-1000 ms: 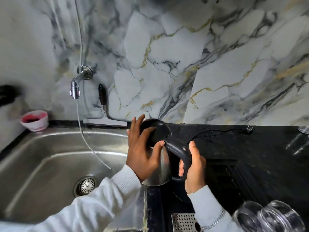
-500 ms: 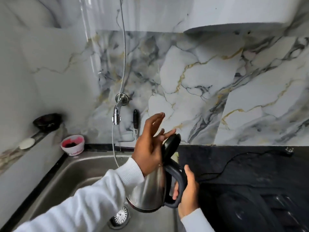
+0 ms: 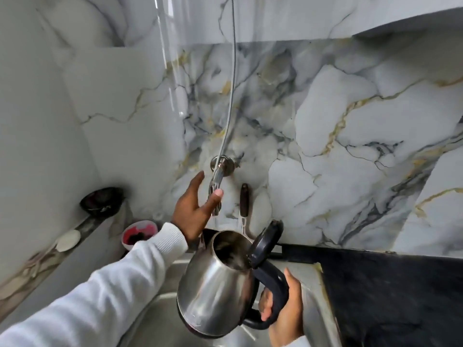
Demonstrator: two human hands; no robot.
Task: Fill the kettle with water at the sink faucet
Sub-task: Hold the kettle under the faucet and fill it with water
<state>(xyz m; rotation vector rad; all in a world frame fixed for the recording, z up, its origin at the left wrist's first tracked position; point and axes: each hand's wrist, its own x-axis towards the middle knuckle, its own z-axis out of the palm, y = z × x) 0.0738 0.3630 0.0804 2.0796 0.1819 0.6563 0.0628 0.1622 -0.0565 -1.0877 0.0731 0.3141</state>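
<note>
Steel kettle [image 3: 215, 289] hangs over the sink [image 3: 310, 309], lid [image 3: 265, 242] flipped open, below the faucet [image 3: 217, 186]; my right hand [image 3: 283, 314] is clamped on its black handle; my left hand [image 3: 194, 209] reaches the faucet, fingers [image 3: 215, 197] spread, seemingly touching it.

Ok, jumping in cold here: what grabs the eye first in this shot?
The steel kettle, lid flipped open, tilted over the sink at centre bottom, held by its black handle in the right hand. Above it, the left hand reaches the wall faucet. Behind, bold gold-veined marble wall.
</note>
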